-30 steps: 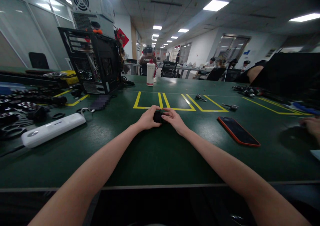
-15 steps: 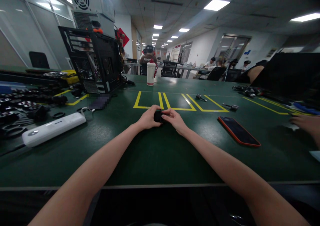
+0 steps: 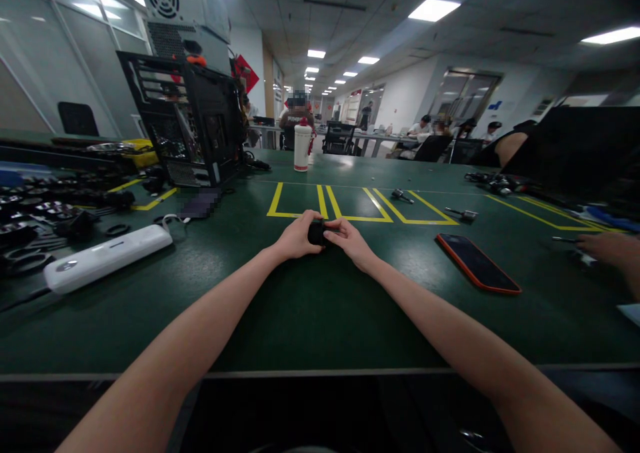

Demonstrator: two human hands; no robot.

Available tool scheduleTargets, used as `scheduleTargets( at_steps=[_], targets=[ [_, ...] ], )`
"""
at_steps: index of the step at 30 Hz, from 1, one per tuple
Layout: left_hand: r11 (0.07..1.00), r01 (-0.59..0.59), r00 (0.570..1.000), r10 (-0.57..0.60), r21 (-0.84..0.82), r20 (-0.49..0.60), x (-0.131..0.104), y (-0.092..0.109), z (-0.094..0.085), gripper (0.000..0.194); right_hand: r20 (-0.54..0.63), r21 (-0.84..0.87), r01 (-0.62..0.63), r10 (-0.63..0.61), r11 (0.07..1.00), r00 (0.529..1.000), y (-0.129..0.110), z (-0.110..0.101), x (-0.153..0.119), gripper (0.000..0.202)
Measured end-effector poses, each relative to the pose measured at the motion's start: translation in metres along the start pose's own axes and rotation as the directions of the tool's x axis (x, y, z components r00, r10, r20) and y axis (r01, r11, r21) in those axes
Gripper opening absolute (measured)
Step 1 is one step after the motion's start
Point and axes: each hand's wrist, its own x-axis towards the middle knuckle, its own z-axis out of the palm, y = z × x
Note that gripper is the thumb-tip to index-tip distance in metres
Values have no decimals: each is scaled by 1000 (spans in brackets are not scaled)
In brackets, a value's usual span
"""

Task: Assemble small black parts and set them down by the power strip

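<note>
In the middle of the green table point(image 3: 320, 319), a small black part point(image 3: 316, 233) sits between my two hands; its exact kind is too dark to make out. My left hand point(image 3: 296, 235) wraps round its left side, thumb below and fingers above. The thumb and fingertips of my right hand point(image 3: 347, 238) pinch at its right side. Whether the right fingers hold a separate small piece is hidden. Just beyond my hands lie yellow tape outlines point(image 3: 350, 218).
A phone with an orange edge point(image 3: 479, 263) lies to the right, metal parts point(image 3: 467, 214) beyond it. A white power strip point(image 3: 110, 258) and many black parts are at left, below a computer case point(image 3: 200, 126). A bottle point(image 3: 301, 147) stands behind. Another person's hand point(image 3: 613, 249) works far right.
My hands hold nearly the same pose around the black part. At far right, the other person's hand has shifted slightly, and a thin metal piece now shows by its fingers.
</note>
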Motion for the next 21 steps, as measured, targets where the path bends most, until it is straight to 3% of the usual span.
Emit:
scheduleTargets(
  at_steps=[5, 9, 13, 18, 21],
  targets=[
    [1000, -9, 1000, 9, -3, -6, 0, -2, 1, 60, -46, -43, -35, 33, 998, 998, 2, 0, 3, 28],
    [1000, -11, 1000, 11, 9, -8, 0, -1, 1, 60, 17, -19, -70, 71, 997, 997, -2, -1, -1, 32],
    [1000, -21, 1000, 21, 15, -4, 0, -1, 0, 60, 55, 30, -12, 11, 999, 998, -3, -2, -4, 34],
    [1000, -21, 1000, 21, 10, 3, 0, -1, 1, 59, -18, 10, 4, -4, 1000, 1000, 2, -2, 1, 20],
    [1000, -11, 1000, 11, 6, -3, 0, -1, 1, 59, -42, -2, -17, 17, 1000, 999, 4, -1, 3, 25]
  ],
)
